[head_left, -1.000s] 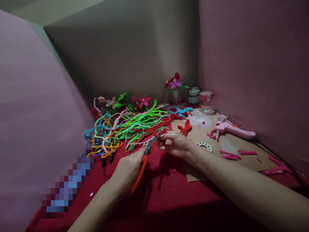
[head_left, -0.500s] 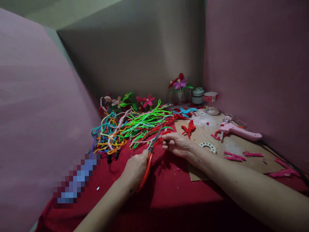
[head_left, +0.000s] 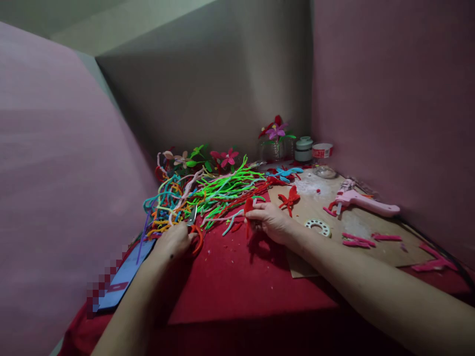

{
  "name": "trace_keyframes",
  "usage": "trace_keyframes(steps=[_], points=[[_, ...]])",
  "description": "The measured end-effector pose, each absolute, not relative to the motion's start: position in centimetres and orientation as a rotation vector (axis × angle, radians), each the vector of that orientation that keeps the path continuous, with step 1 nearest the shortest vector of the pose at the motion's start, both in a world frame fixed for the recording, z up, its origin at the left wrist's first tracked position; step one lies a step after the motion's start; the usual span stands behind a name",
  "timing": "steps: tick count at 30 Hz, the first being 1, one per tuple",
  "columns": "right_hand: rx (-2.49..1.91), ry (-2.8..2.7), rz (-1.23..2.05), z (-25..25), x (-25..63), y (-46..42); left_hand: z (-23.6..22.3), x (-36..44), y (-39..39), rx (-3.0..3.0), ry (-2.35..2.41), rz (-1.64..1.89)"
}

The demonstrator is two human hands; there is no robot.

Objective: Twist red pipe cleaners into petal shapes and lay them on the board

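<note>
My left hand (head_left: 173, 240) is closed on a pair of scissors with orange handles (head_left: 199, 241), whose metal blades (head_left: 192, 216) point up and away over the red cloth. My right hand (head_left: 272, 222) pinches a red pipe cleaner piece (head_left: 248, 205) with a looped upper end and a thin part hanging below the fingers. Its exact shape is partly hidden by the fingers. Just beyond both hands lies a pile of green pipe cleaners (head_left: 226, 185), with red ones (head_left: 247, 198) along its near right side. A red pipe cleaner figure (head_left: 290, 199) rests on the board beyond my right hand.
A cardboard (head_left: 302, 267) carries a pink glue gun (head_left: 367, 201), a white ring with holes (head_left: 317, 228) and pink scraps (head_left: 358, 241). Left lies a phone (head_left: 124, 282). Behind stand pipe cleaner flowers (head_left: 276, 131), a lidded jar (head_left: 304, 149) and a clear cup (head_left: 322, 150).
My left hand has drawn the scissors away to the left from the red pipe cleaner piece. My right hand has stayed near its place, and the red piece now stands upright in its fingers.
</note>
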State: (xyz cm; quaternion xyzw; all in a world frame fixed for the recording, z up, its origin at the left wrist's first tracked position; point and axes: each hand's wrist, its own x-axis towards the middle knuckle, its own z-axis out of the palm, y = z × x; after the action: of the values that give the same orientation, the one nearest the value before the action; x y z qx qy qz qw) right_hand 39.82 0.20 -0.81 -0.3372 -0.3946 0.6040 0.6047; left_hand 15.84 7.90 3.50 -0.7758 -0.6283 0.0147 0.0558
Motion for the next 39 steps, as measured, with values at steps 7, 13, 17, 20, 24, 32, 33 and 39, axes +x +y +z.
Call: trace_keyframes(steps=[7, 13, 17, 20, 24, 32, 33, 39], points=[[-0.853, -1.073, 1.308, -0.3, 39.8, -0.5, 5.7, 23.0, 3.8, -3.16, -1.558, -0.815], [-0.838, -1.124, 1.305, -0.3, 39.8, -0.6, 5.8, 27.0, 3.3, -3.388, -1.73, -1.23], [-0.916, -1.134, 1.272, -0.7, 39.8, -0.2, 4.6, 27.2, 3.6, -3.198, -1.564, -1.262], [-0.916, -1.012, 1.31, -1.1, 39.7, 0.1, 3.2, 27.3, 3.6, -2.986, -1.194, -1.33], [-0.891, -0.891, 1.356, -1.2, 39.6, 0.2, 2.4, 27.5, 3.5, -2.903, -1.043, -1.35], [-1.055, -0.912, 1.282, -0.4, 39.3, -0.2, 2.3, 27.5, 4.0, -2.993, -1.367, -1.548], [-1.059, -0.904, 1.281, -0.4, 39.3, -0.2, 2.1, 27.5, 3.9, -2.922, -1.264, -1.552], [-0.991, -0.824, 1.281, -0.4, 39.1, -0.4, 2.1, 27.9, 4.0, -2.926, -1.42, -1.648]])
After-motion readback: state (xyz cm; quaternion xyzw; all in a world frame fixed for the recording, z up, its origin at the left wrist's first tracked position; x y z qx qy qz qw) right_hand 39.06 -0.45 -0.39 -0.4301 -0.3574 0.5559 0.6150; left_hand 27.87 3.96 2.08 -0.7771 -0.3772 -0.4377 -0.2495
